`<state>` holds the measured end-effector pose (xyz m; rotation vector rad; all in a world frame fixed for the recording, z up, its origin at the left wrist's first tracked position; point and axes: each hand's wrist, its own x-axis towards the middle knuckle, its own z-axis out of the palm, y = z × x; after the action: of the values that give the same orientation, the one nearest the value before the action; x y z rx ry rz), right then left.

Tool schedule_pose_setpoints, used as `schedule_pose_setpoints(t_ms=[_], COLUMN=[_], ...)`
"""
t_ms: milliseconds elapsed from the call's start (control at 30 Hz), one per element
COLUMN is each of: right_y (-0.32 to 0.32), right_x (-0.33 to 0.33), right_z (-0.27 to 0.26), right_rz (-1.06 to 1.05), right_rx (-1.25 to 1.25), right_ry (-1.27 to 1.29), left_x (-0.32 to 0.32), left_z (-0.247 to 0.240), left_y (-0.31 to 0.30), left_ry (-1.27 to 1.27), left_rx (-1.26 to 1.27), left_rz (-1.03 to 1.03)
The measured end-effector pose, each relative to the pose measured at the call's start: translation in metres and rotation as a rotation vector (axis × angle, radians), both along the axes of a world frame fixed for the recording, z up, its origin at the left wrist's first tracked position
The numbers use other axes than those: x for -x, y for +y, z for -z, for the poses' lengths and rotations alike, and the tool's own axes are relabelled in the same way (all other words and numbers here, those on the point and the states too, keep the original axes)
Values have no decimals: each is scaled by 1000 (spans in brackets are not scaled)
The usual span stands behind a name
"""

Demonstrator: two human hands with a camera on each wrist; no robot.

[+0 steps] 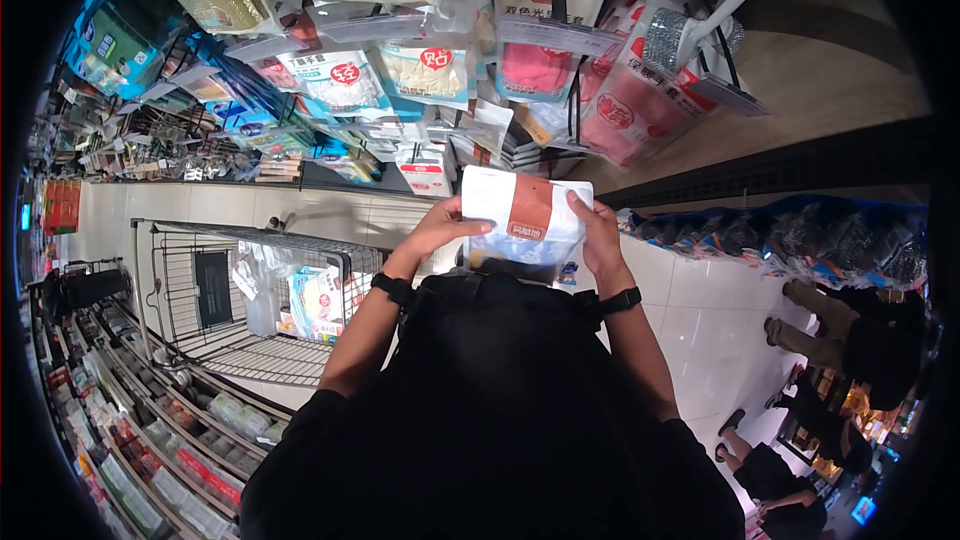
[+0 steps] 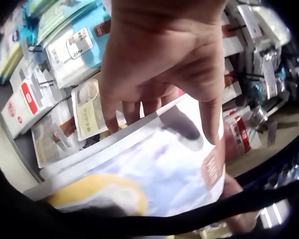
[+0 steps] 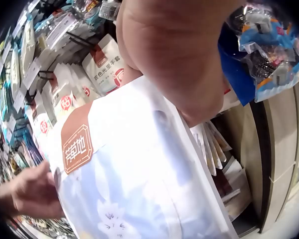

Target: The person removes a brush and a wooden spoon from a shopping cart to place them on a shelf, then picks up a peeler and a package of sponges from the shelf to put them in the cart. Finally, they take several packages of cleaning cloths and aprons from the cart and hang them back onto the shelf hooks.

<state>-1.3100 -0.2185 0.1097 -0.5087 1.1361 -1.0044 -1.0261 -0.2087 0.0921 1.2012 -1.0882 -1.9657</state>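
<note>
A white package (image 1: pixel 510 210) with a brown label and a pale blue patterned lower part is held in front of the body by both hands. The left hand (image 1: pixel 440 230) grips its left edge, thumb on the front; in the left wrist view that hand (image 2: pixel 164 64) has its fingers behind the package (image 2: pixel 174 164). The right hand (image 1: pixel 599 235) grips the opposite edge. In the right wrist view the right hand (image 3: pixel 174 59) is at the upper edge of the package (image 3: pixel 134 164), most of its fingers hidden behind it.
Hanging packets (image 1: pixel 430 70) fill the rack ahead. A wire shopping cart (image 1: pixel 270 355) with packages inside stands at the left, beside low shelves of goods (image 1: pixel 150 440). Bagged items (image 1: pixel 810 235) line a shelf at the right. Several people stand on the tiled floor (image 1: pixel 680 340) at the lower right.
</note>
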Motion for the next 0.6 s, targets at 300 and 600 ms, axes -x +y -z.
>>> schedule_pose_setpoints(t_ms=[300,600], right_y=[-8,100], right_x=[-5,-30], right_z=[36,76], right_rz=[-68,-499], right_rx=[-38,-190], right_ry=[-111,-134], left_x=[2,4], left_z=[25,8], left_y=[59,128], left_ry=[-73,27], left_rx=[-72,-273], left_rz=[-165,-586])
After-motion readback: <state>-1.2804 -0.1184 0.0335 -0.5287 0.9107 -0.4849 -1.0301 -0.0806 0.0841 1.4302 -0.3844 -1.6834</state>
